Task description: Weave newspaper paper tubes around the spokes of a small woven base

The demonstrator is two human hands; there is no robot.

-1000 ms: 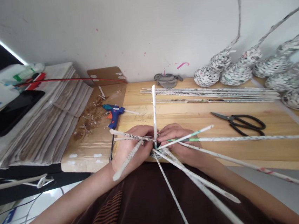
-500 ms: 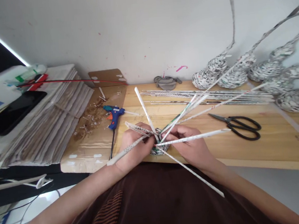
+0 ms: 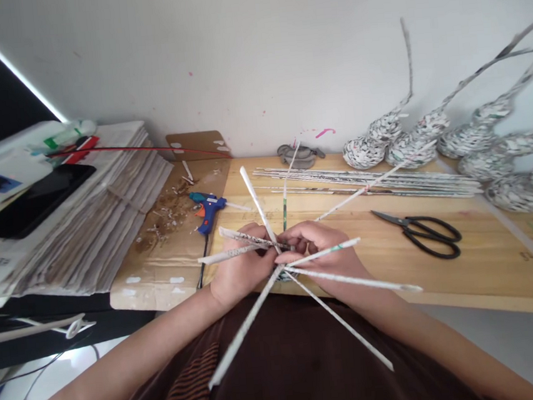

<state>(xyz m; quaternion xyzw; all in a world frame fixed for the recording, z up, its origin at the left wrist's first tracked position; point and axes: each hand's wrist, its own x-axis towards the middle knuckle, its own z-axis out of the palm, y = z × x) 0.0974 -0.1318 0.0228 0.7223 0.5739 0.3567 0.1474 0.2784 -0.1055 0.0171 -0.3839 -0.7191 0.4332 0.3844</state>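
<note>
Soft, diffuse light on the wall (image 3: 243, 51), wide-angle edge distortion

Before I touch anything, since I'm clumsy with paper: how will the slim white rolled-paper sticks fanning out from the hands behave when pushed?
The slim white rolled-paper sticks are probably stiff, since several jut out straight. They look light for their length, being thin paper. They'd likely crease if pinched, as one tip looks hollow.

The glue gun (image 3: 210, 213), scissors (image 3: 410, 221) and woven paper shapes (image 3: 362, 152) suggest a craft workshop.
</note>
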